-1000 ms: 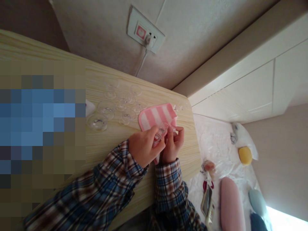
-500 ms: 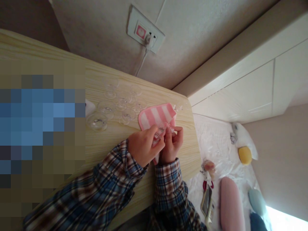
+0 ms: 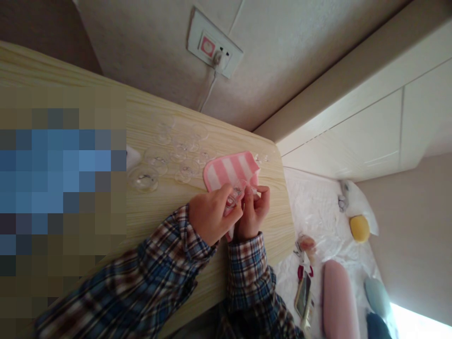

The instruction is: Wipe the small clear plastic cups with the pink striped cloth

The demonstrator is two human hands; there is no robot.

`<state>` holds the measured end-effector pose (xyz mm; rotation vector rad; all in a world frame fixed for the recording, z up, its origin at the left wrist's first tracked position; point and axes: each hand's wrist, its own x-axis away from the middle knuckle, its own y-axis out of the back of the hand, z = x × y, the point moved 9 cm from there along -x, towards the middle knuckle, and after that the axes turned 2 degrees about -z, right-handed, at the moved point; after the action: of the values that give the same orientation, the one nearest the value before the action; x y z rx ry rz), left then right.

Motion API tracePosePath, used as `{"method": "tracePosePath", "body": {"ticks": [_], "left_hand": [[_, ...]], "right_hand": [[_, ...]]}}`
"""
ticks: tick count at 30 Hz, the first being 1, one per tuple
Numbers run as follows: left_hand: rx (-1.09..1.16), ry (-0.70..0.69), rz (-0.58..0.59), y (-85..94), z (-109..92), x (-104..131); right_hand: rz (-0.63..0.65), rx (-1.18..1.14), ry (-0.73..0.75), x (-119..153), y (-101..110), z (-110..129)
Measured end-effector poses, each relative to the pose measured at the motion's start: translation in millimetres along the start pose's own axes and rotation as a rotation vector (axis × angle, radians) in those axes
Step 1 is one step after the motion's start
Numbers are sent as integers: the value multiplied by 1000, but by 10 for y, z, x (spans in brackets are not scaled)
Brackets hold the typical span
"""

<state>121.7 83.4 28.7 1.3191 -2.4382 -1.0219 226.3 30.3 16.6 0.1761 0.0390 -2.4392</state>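
My left hand (image 3: 216, 213) pinches a clear suction cup (image 3: 233, 197) with a bit of shiny metal on it, between thumb and forefinger. Close against it, my right hand (image 3: 253, 209) is closed, fingertips pressed together at the cup's right side. Something small and clear shows at those fingertips, too small to name. Under both hands lies a pink-and-white striped cloth (image 3: 229, 168). Left of the cloth, several clear suction cups (image 3: 144, 179) with metal hooks are spread over the wooden table (image 3: 165, 207).
Small clear pieces (image 3: 262, 158) lie right of the cloth. A wall socket (image 3: 214, 44) with a plugged-in white cable is behind the table. On the white-covered surface at right are a phone (image 3: 302, 294), a pink cushion (image 3: 339, 301) and a yellow object (image 3: 359, 229). Pixelation hides the left side.
Hardly anything differs. Both hands keep their grip over the cloth, with only a very slight shift to the right in the picture.
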Motion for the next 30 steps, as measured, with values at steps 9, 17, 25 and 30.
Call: {"method": "tracePosePath", "body": {"ticks": [9,17,25,30], "left_hand": [[-12,-6,13,-1,-7,5],[-19,-7,8,6,-14,-1],[3,-1,25,-6,-5,0],[6,6,21,3,-5,-1]], "right_hand": [[-11,37,-6,-5,16,-11],[-28,25,-12,-9,24,-1],[-6,50,-10,-7,16,0],[0,32,-13,-7,4,0]]}}
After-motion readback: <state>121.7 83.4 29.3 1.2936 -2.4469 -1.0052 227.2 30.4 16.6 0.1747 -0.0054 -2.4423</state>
